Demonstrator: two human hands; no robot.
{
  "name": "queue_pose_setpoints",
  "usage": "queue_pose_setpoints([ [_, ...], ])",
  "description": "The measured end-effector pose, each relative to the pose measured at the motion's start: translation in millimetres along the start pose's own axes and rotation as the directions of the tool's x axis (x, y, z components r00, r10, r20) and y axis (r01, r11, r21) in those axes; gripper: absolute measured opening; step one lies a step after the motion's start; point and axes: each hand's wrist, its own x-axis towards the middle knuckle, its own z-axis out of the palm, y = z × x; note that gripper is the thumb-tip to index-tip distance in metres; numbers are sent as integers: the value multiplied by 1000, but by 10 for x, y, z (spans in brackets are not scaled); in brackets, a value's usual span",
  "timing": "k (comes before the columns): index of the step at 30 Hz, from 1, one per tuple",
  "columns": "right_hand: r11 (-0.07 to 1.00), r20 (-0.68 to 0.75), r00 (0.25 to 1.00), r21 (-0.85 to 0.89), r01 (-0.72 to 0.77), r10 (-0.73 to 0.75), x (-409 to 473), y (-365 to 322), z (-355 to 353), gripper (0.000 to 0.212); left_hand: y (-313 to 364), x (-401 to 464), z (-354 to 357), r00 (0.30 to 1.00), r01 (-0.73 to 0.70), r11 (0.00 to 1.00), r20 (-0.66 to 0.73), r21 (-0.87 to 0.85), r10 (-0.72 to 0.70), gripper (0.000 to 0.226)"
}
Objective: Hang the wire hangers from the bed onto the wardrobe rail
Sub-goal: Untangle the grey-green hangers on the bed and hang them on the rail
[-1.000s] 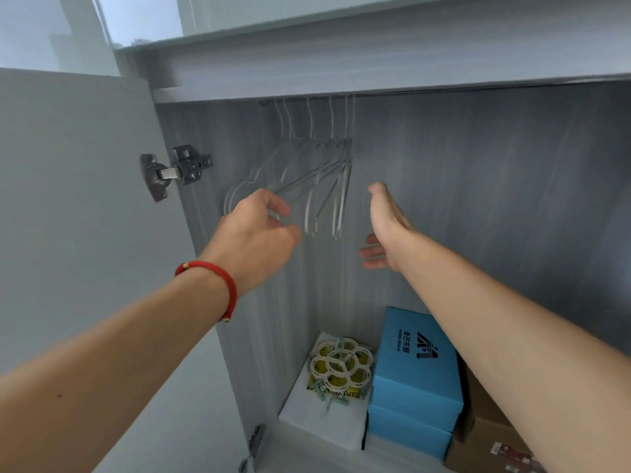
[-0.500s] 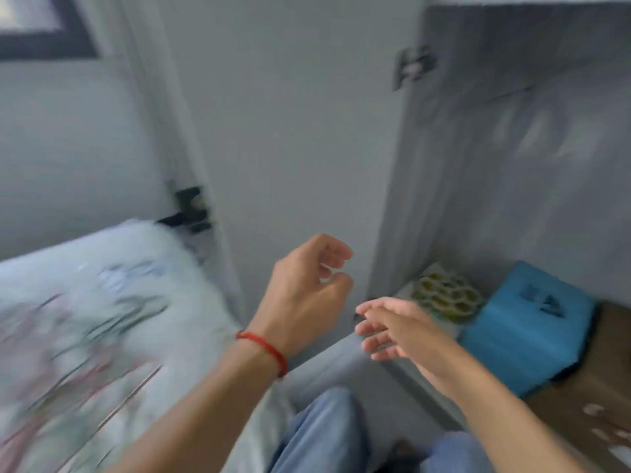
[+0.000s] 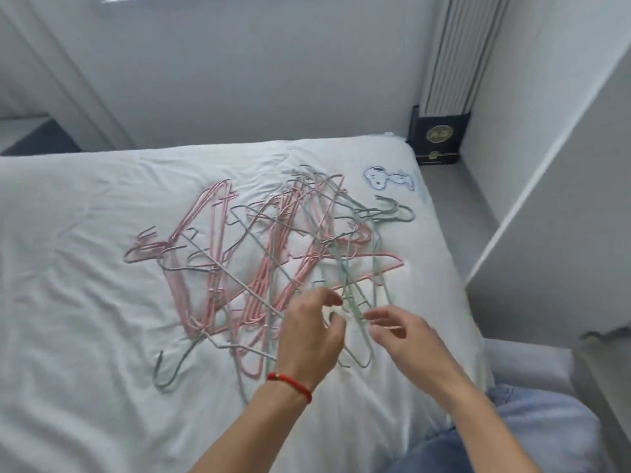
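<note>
**Both hands over the hanger pile on the bed, nothing gripped**

A tangled pile of wire hangers (image 3: 273,261) is lying on the bed (image 3: 85,302), spread from mid-sheet toward the right edge. Pink ones are making up most of the left and middle of the heap; pale green and grey ones are crossing over them and trailing toward the near right corner. A few hooks are sticking out at the far right of the pile, near a cartoon dog print (image 3: 387,177) on the sheet, close to the far right corner of the bed.

The left hand (image 3: 309,336) is being held over the near right part of the pile, fingers loosely curled, thumb and fingertips apart, no wire seen pinched. A red string bracelet (image 3: 290,385) is being worn on that wrist. The right hand (image 3: 403,336) is being held just beside it, fingers extended and slightly spread toward the green hangers (image 3: 358,319); whether the fingertips are touching wire cannot be told through the blur.

An open white wardrobe door (image 3: 553,216) is standing off the right edge of the bed. A dark box (image 3: 438,138) is sitting on the floor past the far right corner, under a ribbed white panel. Denim-clad legs (image 3: 512,435) are showing at the near right corner.
</note>
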Motion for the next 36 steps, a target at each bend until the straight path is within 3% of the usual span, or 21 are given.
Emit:
queue_pose_setpoints([
  [3, 984, 68, 993, -142, 106, -97, -4, -123, 307, 29, -364, -26, -143, 967, 119, 986, -237, 113, -89, 29],
  [5, 959, 103, 984, -233, 164, -143, 20, -158, 492, 36, -551, 14, -193, 939, 229, 966, -290, 122, -186, 35],
  [10, 953, 2, 990, -270, 139, -144, 210, -91, 710, 34, -679, 164, -160, 929, 311, 950, -221, 29, -298, 44],
  [13, 937, -114, 986, -341, 74, -119, 390, -42, 723, 36, -691, 226, -101, 941, 285, 954, -216, 88, -261, 47],
  [17, 855, -85, 995, -518, 6, -59, 510, -32, 771, 54, -744, 194, -11, 953, 273, 951, -173, 146, -247, 52],
  [22, 806, -106, 990, -592, 13, -94, 520, -35, 753, 76, -827, 37, 43, 973, 212, 953, -134, 218, -186, 53],
  [29, 892, -154, 978, -447, 60, -143, 325, -275, 476, 97, -782, -18, 99, 986, 121, 966, -142, 227, -90, 57],
  [32, 903, -182, 964, -417, 104, -195, 233, -255, 341, 96, -726, -13, 104, 992, 93, 976, -98, 199, -74, 53],
  [36, 927, -251, 937, -344, 149, -244, 109, -179, 129, 97, -656, 7, 143, 992, 50, 946, -125, 321, -10, 42],
])
